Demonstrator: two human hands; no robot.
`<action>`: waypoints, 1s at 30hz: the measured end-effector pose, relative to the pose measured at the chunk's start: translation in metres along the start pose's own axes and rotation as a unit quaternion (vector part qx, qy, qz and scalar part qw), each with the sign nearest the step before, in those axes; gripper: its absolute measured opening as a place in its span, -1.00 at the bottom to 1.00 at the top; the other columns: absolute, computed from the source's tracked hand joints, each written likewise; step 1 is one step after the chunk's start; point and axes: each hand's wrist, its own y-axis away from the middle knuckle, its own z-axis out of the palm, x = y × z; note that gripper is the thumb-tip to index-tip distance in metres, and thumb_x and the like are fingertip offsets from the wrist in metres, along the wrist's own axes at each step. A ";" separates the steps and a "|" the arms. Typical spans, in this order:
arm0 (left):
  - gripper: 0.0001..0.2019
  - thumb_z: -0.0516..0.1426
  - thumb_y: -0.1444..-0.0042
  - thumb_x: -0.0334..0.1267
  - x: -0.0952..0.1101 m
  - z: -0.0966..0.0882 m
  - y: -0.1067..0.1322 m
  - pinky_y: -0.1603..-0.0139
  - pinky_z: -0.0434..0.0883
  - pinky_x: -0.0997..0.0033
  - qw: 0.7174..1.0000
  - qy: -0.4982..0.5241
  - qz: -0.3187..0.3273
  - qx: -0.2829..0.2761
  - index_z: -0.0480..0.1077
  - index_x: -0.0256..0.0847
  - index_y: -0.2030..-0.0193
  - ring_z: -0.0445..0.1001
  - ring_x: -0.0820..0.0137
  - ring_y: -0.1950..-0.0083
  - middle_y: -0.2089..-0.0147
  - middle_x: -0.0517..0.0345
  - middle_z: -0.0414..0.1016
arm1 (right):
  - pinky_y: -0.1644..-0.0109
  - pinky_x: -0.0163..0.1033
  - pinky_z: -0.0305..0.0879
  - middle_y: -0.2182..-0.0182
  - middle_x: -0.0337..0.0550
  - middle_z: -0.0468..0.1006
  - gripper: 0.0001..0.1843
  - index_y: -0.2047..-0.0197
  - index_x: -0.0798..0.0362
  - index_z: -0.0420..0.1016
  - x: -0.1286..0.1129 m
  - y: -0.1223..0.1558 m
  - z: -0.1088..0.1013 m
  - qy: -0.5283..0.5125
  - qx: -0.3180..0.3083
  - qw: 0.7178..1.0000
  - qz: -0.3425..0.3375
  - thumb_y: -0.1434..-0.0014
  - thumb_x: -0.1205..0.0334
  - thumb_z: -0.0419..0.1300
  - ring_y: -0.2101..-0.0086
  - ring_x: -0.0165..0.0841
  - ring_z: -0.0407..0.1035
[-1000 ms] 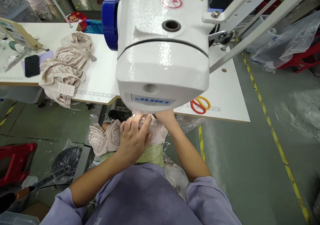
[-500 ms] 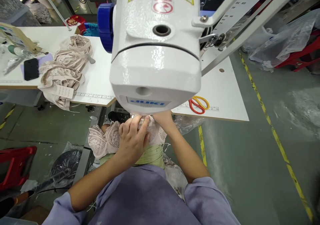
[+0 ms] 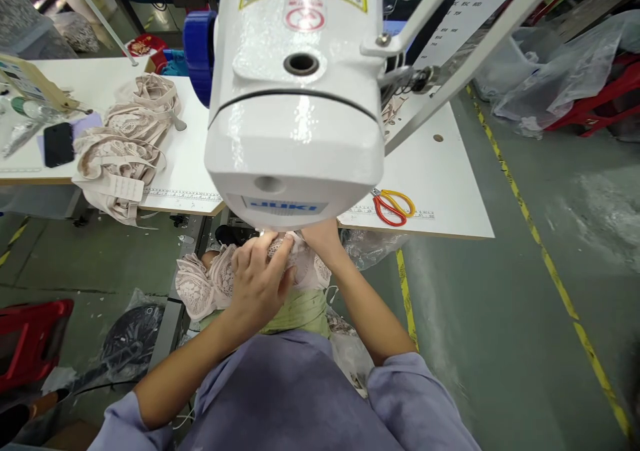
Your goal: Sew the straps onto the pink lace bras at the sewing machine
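A white sewing machine head [image 3: 295,111] fills the upper middle of the view. Under its lower edge lies a pale pink lace garment [image 3: 205,281], over my lap. My left hand [image 3: 257,281] rests on the lace with its fingers pressed down on it, fingertips at the machine's edge. My right hand [image 3: 323,236] reaches under the machine head beside the left; only its back and wrist show, the fingers are hidden.
A white table [image 3: 450,191] carries red and yellow scissors [image 3: 395,205] at the right. A pile of beige lace garments [image 3: 123,147] and a black phone [image 3: 59,144] lie at the left. Red stools, plastic bags and yellow floor tape surround the station.
The view has drifted slightly; the machine head sits further left and lower. Both hands stay on the lace under the machine, barely shifted.
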 end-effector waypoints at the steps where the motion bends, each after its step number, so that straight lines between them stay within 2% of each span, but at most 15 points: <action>1: -0.52 0.15 -0.30 -0.21 -0.003 -0.001 0.001 -0.29 0.19 0.00 1.000 0.016 -0.007 0.012 0.28 -0.15 -0.34 0.29 0.01 -0.27 -0.25 -0.21 0.34 | 0.15 -0.08 0.38 0.17 -0.06 0.47 -0.88 0.15 -0.04 0.43 -0.002 0.003 -0.001 -0.005 0.014 1.000 0.001 -0.27 0.21 0.10 0.23 -0.21 0.36; 5: -0.52 0.14 -0.31 -0.13 -0.022 0.000 0.004 -0.30 0.24 -0.03 0.991 0.100 -0.069 0.053 0.23 -0.18 -0.32 0.27 0.03 -0.31 -0.25 -0.24 0.28 | 0.08 -0.11 0.42 0.03 -0.03 0.49 -0.79 0.06 -0.03 0.45 -0.003 0.019 -0.005 -0.053 0.057 0.997 0.011 -0.33 0.08 0.12 0.22 -0.27 0.41; 8: -0.48 0.08 -0.35 -0.02 -0.035 0.005 0.003 -0.27 0.33 0.03 0.962 0.234 -0.141 0.003 0.16 -0.22 -0.33 0.31 0.08 -0.31 -0.25 -0.24 0.30 | 0.04 -0.11 0.43 0.07 -0.03 0.50 -0.75 0.06 -0.03 0.45 0.000 0.034 -0.007 -0.082 0.075 0.993 0.037 -0.34 0.00 0.13 0.20 -0.27 0.43; 10: -0.48 0.03 -0.37 0.02 -0.041 0.009 0.001 -0.20 0.40 0.14 0.927 0.332 -0.168 -0.039 0.13 -0.22 -0.34 0.40 0.15 -0.24 -0.21 -0.21 0.36 | 0.05 -0.13 0.42 0.09 -0.04 0.51 -0.74 0.07 -0.04 0.44 0.001 0.043 -0.008 -0.101 0.073 0.991 0.043 -0.33 -0.03 0.15 0.17 -0.27 0.44; 12: -0.48 0.03 -0.37 0.05 -0.044 0.012 -0.001 -0.09 0.44 0.23 0.903 0.383 -0.185 -0.060 0.15 -0.22 -0.31 0.47 0.21 -0.12 -0.13 -0.16 0.43 | 0.09 -0.15 0.42 0.12 -0.06 0.51 -0.74 0.08 -0.03 0.43 0.000 0.050 -0.008 -0.113 0.062 0.991 0.044 -0.32 -0.02 0.17 0.18 -0.28 0.44; 16: -0.50 0.08 -0.32 0.08 -0.043 0.012 -0.003 0.05 0.44 0.30 0.900 0.379 -0.206 -0.050 0.23 -0.24 -0.22 0.48 0.29 0.07 0.05 -0.02 0.47 | 0.20 -0.19 0.38 0.19 -0.11 0.47 -0.75 0.16 -0.01 0.40 -0.003 0.058 -0.007 -0.107 0.045 0.992 0.049 -0.30 -0.02 0.20 0.33 -0.35 0.38; 20: -0.54 0.06 -0.33 0.10 -0.040 0.008 -0.006 0.15 0.41 0.36 0.895 0.388 -0.216 -0.030 0.27 -0.23 -0.15 0.42 0.35 0.19 0.15 0.06 0.42 | 0.14 -0.17 0.39 0.17 -0.12 0.45 -0.77 0.15 -0.02 0.39 -0.005 0.061 -0.007 -0.107 0.046 0.992 0.046 -0.28 0.01 0.22 0.28 -0.34 0.38; 25: -0.57 0.07 -0.33 0.10 -0.038 0.007 -0.008 0.19 0.38 0.38 0.894 0.387 -0.226 -0.015 0.26 -0.21 -0.10 0.37 0.38 0.24 0.21 0.11 0.34 | 0.11 -0.18 0.39 0.16 -0.14 0.46 -0.80 0.15 -0.01 0.39 -0.006 0.061 -0.006 -0.105 0.049 0.993 0.029 -0.27 0.07 0.24 0.27 -0.36 0.38; 30: -0.62 0.10 -0.32 0.03 -0.036 0.008 -0.009 0.22 0.32 0.39 0.907 0.364 -0.210 -0.003 0.25 -0.19 -0.09 0.30 0.40 0.27 0.25 0.18 0.28 | 0.11 -0.19 0.38 0.19 -0.14 0.45 -0.76 0.14 0.01 0.39 -0.010 0.060 -0.007 -0.106 0.040 0.993 0.035 -0.26 0.04 0.24 0.26 -0.37 0.39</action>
